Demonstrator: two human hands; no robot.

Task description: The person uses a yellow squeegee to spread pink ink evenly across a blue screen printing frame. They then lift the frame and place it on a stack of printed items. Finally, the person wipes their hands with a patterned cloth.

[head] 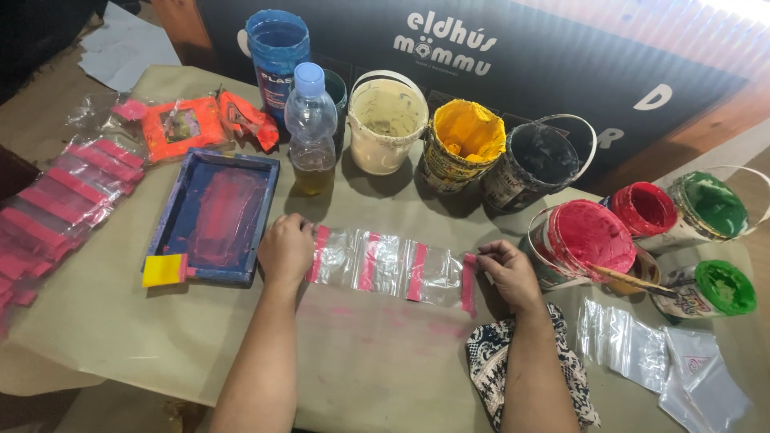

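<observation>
Both hands, left hand (285,250) and right hand (507,273), pinch a row of pink-striped clear bags (393,266) flat on the counter (120,321); many printed bags (60,196) lie finished at the left, blank bags (622,341) wait unprinted at the right.

Both hands (286,250) (508,273) pinch row of clear bags (393,267) (pink stripes) flat on paper-covered table (120,321).

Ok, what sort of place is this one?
Probably a small screen-printing workspace. Open ink tubs in yellow, black, pink and green line the paper-covered table, a printing screen lies with a squeegee, and both hands hold pink-striped bags.
</observation>
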